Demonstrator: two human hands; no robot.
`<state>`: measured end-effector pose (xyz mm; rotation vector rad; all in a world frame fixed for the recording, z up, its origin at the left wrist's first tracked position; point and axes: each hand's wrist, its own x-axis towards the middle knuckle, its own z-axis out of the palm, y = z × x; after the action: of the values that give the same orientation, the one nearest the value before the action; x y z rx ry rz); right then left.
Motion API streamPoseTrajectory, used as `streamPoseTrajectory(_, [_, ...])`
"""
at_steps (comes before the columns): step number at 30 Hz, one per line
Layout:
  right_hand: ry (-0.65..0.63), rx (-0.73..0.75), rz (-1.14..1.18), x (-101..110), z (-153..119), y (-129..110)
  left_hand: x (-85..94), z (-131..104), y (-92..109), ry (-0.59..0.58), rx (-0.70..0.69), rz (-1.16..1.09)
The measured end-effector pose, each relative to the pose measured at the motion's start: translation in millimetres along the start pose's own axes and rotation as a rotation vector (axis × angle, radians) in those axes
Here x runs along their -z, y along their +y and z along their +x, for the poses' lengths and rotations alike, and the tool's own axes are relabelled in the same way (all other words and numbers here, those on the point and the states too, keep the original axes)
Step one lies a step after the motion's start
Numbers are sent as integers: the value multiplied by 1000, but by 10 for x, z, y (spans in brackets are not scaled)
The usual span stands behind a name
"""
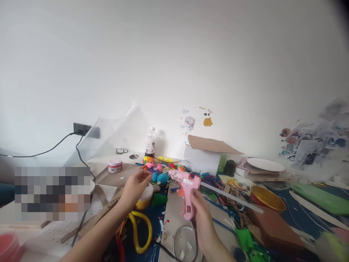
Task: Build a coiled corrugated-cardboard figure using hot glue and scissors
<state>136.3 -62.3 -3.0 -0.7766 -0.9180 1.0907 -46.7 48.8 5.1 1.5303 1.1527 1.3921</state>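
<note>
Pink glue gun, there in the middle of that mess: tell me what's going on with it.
A person holds the pink glue gun in the right grip, its nozzle pointing toward the left grip. A long translucent glue stick juts from its back, and a black cord runs from its handle. The left grip is apart from the nozzle; whether it pinches something small is unclear. A pile of colourful pieces lies just beyond.

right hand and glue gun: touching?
Touching. The head view shows the right hand gripping the glue gun by its handle, thumb against one side.
</note>
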Motion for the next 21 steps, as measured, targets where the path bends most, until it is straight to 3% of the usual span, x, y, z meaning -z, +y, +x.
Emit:
streamPoseTrajectory(5, [-3,-8,4,-23,8,-40,57,14,40,15,-54,37])
streamPoseTrajectory(10, [-9,-3,10,-10,21,-24,91,8,93,-6,0,49])
streamPoseTrajectory(21, [-22,-6,6,59,88,65,108,81,-13,-49,77,-14])
